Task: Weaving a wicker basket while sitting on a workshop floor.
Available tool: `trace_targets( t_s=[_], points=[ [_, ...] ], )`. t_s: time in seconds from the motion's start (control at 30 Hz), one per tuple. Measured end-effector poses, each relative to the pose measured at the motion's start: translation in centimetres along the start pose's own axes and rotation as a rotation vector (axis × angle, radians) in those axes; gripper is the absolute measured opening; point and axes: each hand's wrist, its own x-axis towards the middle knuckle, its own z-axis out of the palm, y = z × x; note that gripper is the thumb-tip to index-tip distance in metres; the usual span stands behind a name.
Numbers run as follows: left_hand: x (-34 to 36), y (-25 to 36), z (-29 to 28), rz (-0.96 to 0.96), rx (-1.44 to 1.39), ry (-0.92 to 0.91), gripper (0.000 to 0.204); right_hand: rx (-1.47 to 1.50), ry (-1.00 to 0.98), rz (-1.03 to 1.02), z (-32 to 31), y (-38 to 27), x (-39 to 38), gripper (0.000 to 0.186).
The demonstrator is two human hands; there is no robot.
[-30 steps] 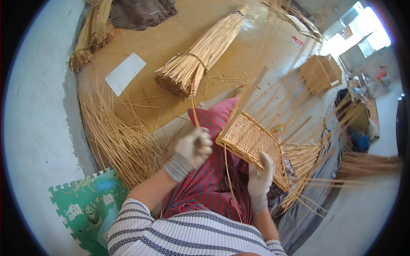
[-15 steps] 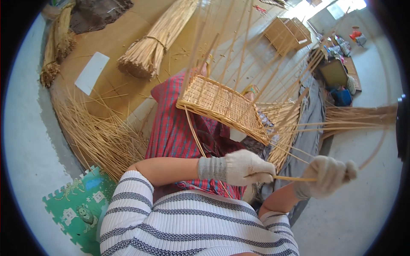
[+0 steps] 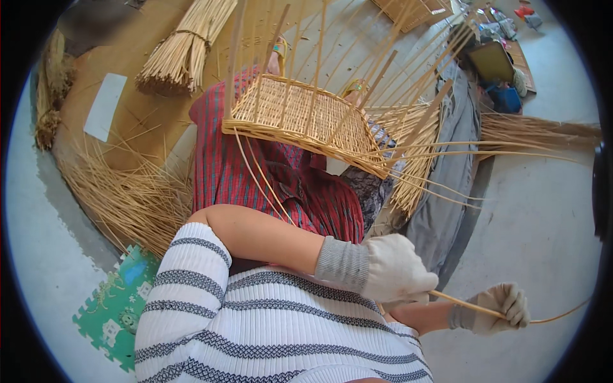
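Note:
A single wicker rod (image 3: 466,304) stretches between my gloved hands at the lower right, its tail curving on past the right one. My left hand (image 3: 397,271), in a white work glove with a grey cuff, is closed on the rod near my body. Farther right, my right hand (image 3: 503,309) has its fingers wrapped round the same rod. Beyond my hands, a partly woven wicker basket base (image 3: 306,116) lies over my lap and red checked cloth (image 3: 220,147). Tall upright stakes (image 3: 319,57) rise from it, and loose weaver ends (image 3: 460,153) trail from its right corner.
Tied straw-coloured rods (image 3: 182,48) lie at the far left, near a white board (image 3: 105,106). Loose rods (image 3: 121,191) spread on the left above a green foam mat (image 3: 115,313). More rods (image 3: 536,131) lie right, past grey cloth (image 3: 450,172).
Both hands have come lower in the view, still gripping the rod. The basket and surroundings have shifted up and left as the view moved.

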Motion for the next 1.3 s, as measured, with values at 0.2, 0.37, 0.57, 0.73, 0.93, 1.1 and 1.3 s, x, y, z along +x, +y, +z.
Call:
trace_targets(
  t_s=[0.2, 0.37, 0.57, 0.73, 0.93, 1.1, 1.3],
  points=[
    [-7.1, -9.8, -3.8, -0.233, 0.321, 0.394, 0.015, -1.137, 0.044, 0.268, -5.1, 5.5, -5.3, 0.014],
    [-17.2, -13.5, -6.0, -0.602, 0.712, 0.463, 0.022, -0.772, 0.116, 0.572, -5.9, 13.4, -10.3, 0.012],
    [-18.2, -14.3, -4.1, -0.469, 0.708, 0.564, 0.017, -0.614, 0.062, 0.875, -5.1, 17.0, -14.6, 0.012],
    [-21.6, -13.2, -2.7, -0.452, 0.695, 0.549, 0.029, -0.617, 0.033, 0.874, -4.9, 17.1, -16.8, 0.014],
    [-21.0, -12.3, -3.4, -0.435, 0.656, 0.663, 0.034, -0.855, -0.166, 0.669, -4.2, 16.5, -17.6, 0.017],
    [-21.2, -12.3, -3.1, -0.431, 0.690, 0.731, 0.034, -1.043, -0.426, 0.492, -3.0, 15.1, -17.9, 0.023],
    [-18.7, -10.8, -2.2, -0.184, 0.688, 0.544, 0.017, -1.020, -0.850, 0.323, 0.0, 16.2, -17.6, 0.024]
  ],
)
